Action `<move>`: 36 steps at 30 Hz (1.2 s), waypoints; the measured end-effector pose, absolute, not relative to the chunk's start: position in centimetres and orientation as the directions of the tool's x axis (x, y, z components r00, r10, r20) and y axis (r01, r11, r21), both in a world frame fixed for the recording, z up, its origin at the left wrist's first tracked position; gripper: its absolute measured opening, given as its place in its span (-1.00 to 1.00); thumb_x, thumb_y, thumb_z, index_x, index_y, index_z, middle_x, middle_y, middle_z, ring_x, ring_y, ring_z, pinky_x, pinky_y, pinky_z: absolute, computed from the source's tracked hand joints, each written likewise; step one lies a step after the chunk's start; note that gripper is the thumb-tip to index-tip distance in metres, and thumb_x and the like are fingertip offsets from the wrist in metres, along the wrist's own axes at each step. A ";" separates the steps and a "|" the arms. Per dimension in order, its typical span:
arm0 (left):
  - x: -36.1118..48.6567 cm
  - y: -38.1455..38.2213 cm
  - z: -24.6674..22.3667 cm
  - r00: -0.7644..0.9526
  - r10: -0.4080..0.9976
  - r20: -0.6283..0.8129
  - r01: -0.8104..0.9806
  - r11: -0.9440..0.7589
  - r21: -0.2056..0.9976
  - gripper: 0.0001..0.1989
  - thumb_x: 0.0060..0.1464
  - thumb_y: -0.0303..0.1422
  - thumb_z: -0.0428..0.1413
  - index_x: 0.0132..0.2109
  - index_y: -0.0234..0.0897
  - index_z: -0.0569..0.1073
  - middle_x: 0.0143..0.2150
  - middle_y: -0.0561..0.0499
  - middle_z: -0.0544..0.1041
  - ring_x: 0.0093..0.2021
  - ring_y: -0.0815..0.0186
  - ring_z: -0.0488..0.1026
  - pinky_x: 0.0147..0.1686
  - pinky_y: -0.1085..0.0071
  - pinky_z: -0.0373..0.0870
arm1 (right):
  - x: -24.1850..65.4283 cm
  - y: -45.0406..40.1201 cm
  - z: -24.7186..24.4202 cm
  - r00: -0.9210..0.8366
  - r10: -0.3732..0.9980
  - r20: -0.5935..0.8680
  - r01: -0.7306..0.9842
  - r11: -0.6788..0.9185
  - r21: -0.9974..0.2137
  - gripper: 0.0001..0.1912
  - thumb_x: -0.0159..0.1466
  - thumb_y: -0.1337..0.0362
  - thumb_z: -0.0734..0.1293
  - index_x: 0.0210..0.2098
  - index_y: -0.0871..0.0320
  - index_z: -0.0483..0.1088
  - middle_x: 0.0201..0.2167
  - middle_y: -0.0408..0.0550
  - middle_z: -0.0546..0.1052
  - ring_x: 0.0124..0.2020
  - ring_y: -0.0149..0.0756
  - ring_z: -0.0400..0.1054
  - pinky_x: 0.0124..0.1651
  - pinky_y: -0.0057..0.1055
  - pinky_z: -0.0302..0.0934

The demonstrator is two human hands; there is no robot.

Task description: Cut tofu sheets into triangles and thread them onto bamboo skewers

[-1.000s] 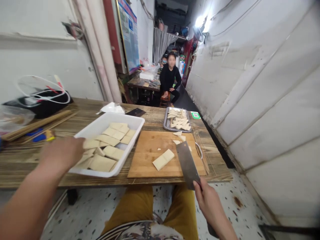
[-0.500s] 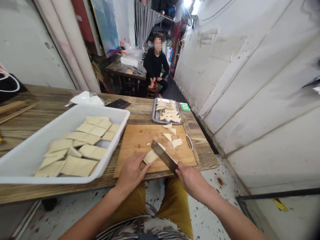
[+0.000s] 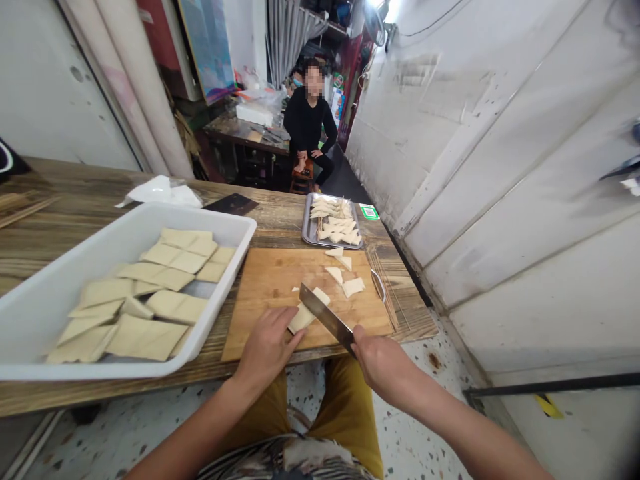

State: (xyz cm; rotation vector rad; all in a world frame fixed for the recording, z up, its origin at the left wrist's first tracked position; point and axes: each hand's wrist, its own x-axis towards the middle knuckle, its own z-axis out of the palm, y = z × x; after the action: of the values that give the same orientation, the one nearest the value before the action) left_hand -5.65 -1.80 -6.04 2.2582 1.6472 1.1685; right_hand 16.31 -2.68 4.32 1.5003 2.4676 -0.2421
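A pale tofu slice point(image 3: 300, 320) lies flat on the wooden cutting board point(image 3: 265, 277). The thumb and fingers of my left hand point(image 3: 266, 341) grip it at its near left end. My right hand point(image 3: 379, 355) is closed round the handle of a cleaver point(image 3: 327, 319). The blade lies slantwise across the slice, its tip pointing away to the left; whether it has cut through I cannot tell. Beyond the blade, several cut tofu pieces point(image 3: 354, 287), some triangular, rest on the board's right half.
On the left stands a large white bin point(image 3: 246, 233) holding several tofu slices point(image 3: 147, 339). A metal tray point(image 3: 307, 230) with skewered tofu triangles is behind the board. Thin skewers point(image 3: 393, 293) lie at the board's right edge. A person point(image 3: 310, 127) sits further back.
The cleaver has shifted slightly left over the slice, and more of the slice's right part shows beyond the blade. My left hand keeps its grip. The whole view has shifted a little.
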 end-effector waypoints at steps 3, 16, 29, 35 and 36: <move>-5.4 -1.8 -6.3 0.115 0.852 0.511 0.758 -0.408 0.509 -0.74 0.09 -0.30 0.06 -0.08 -0.30 0.37 -0.16 -0.13 0.49 -0.15 0.17 0.39 -0.11 0.21 0.33 | 15.4 -2.0 4.9 -0.430 0.830 -0.356 0.887 0.462 0.008 -0.90 0.30 0.42 0.16 -0.20 0.25 0.26 -0.47 0.12 0.56 -0.47 -0.11 0.48 -0.52 -0.43 0.08; -10.4 -0.3 -5.4 0.420 0.815 0.400 0.695 -0.572 0.436 -0.62 0.13 -0.30 0.00 0.09 -0.23 0.36 0.17 -0.13 0.35 0.11 0.21 0.33 0.06 0.25 0.30 | 15.5 0.1 4.5 -0.400 0.871 -0.286 0.911 0.413 -0.017 -0.80 0.36 0.32 0.07 -0.13 0.27 0.24 -0.37 0.11 0.56 -0.36 -0.15 0.48 -0.44 -0.43 0.13; -9.7 -3.7 -8.4 0.291 0.679 0.674 0.746 -0.602 0.285 -0.71 0.13 -0.49 0.01 0.01 -0.31 0.42 -0.02 -0.15 0.50 0.01 0.21 0.41 -0.01 0.23 0.39 | 13.6 -3.2 5.1 -0.534 0.806 -0.257 0.839 0.542 -0.046 -0.88 0.35 0.35 0.09 -0.24 0.20 0.22 -0.54 -0.02 0.53 -0.53 -0.22 0.44 -0.58 -0.43 -0.06; -9.5 -3.7 -8.9 0.266 0.676 0.688 0.758 -0.587 0.284 -0.70 0.14 -0.50 0.00 0.02 -0.29 0.42 -0.02 -0.14 0.50 0.00 0.21 0.42 -0.01 0.24 0.38 | 13.4 -2.8 5.2 -0.534 0.801 -0.271 0.836 0.549 -0.023 -0.90 0.36 0.33 0.09 -0.26 0.18 0.20 -0.54 -0.03 0.54 -0.55 -0.24 0.45 -0.59 -0.43 -0.11; -9.5 -3.7 -8.9 0.262 0.673 0.691 0.759 -0.586 0.284 -0.70 0.14 -0.50 0.00 0.01 -0.30 0.42 -0.03 -0.15 0.50 0.00 0.21 0.42 -0.01 0.24 0.38 | 13.4 -2.8 5.3 -0.531 0.800 -0.281 0.837 0.547 -0.023 -0.90 0.36 0.34 0.10 -0.26 0.19 0.20 -0.54 -0.03 0.54 -0.55 -0.24 0.45 -0.59 -0.43 -0.11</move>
State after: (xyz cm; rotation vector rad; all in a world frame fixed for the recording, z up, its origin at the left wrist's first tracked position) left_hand -9.51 -3.66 -8.94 2.5769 1.4684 1.3203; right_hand 13.36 -2.75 5.27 1.3724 2.5472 -0.2268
